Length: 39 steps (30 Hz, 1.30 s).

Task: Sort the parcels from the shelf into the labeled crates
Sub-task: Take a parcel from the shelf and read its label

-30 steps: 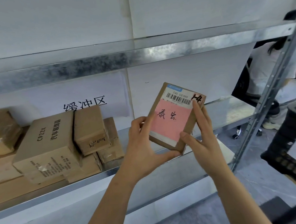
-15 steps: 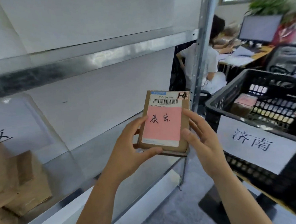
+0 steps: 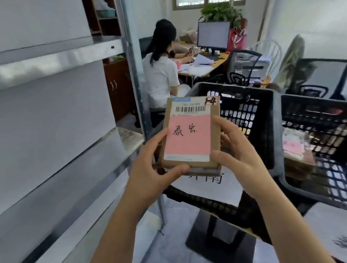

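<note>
a small office doubles as the sorting room: a metal shelf (image 3: 53, 58) fills the left, a seated person (image 3: 160, 72) works at a desk with a monitor (image 3: 214, 35) at the back, and two black crates stand on the right.

a second ago the view faced the shelf and its stacked cardboard boxes. now it has swung right, those boxes are out of frame, and the parcel (image 3: 190, 134) has come with it, clear of the shelf. it is held up in the air in front of the near crate (image 3: 228, 87), with the second crate (image 3: 326, 102) further right. the pick looks done; matching the label to a crate is what is left.

the left hand (image 3: 151, 174) grips the parcel's lower left, thumb curled along the bottom edge. the right hand (image 3: 239, 154) clasps the right side, thumb on the lower corner.

the parcel is a flat brown carton, upright and face-on. it carries a barcode strip (image 3: 190, 109), a handwritten "14" (image 3: 211, 101) and a pink label (image 3: 188, 138) with two inked characters. a darker layer shows under its bottom edge, perhaps a second thin packet, but it is too blurred to say.

the near crate's paper sign (image 3: 214, 182) is mostly hidden behind the hands. what shows does not seem to match the pink label, so this crate is probably not the one.
</note>
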Tool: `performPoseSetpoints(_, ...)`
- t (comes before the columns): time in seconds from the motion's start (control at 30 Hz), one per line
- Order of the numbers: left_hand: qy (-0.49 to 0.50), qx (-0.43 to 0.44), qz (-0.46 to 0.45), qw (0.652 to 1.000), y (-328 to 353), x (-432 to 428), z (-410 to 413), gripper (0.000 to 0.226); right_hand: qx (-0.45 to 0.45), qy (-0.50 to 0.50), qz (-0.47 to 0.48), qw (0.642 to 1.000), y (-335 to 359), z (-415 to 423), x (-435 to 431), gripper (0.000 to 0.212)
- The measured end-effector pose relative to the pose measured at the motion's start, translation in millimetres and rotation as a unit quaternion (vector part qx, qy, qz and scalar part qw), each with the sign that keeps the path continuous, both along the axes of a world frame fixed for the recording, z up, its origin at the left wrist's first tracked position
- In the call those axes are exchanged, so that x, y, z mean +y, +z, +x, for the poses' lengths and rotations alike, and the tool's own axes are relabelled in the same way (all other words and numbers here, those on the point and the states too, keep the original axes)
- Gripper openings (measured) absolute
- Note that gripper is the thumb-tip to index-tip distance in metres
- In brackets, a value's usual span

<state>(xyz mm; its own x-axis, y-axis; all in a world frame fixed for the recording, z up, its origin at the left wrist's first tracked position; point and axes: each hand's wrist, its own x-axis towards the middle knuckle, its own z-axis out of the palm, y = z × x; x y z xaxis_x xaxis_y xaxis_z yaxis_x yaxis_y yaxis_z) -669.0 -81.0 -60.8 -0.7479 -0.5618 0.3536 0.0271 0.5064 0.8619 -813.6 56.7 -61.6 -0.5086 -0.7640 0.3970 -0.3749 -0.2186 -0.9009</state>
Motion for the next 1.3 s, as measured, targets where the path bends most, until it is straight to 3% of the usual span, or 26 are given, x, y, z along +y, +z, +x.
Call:
performPoseSetpoints(0.47,-0.253,-0.053,-0.012,0.966,9,20,-150,0.072,-0.064,-0.245,-0.058,0.966,-5,-71,76,0.055)
performPoseSetpoints(0.67,-0.3,-0.063,-0.034,0.951,1,41,-185,0.053,-0.085,-0.313,-0.043,0.945,-12,-82,98,0.053)
performPoseSetpoints(0.9,-0.343,-0.093,-0.082,0.931,4,75,-220,0.062,-0.115,-0.338,-0.04,0.933,-11,-110,138,0.059)
performPoseSetpoints(1.3,-0.301,-0.143,-0.131,0.934,33,152,-310,0.071,-0.124,-0.281,0.03,0.951,21,-217,216,0.057)
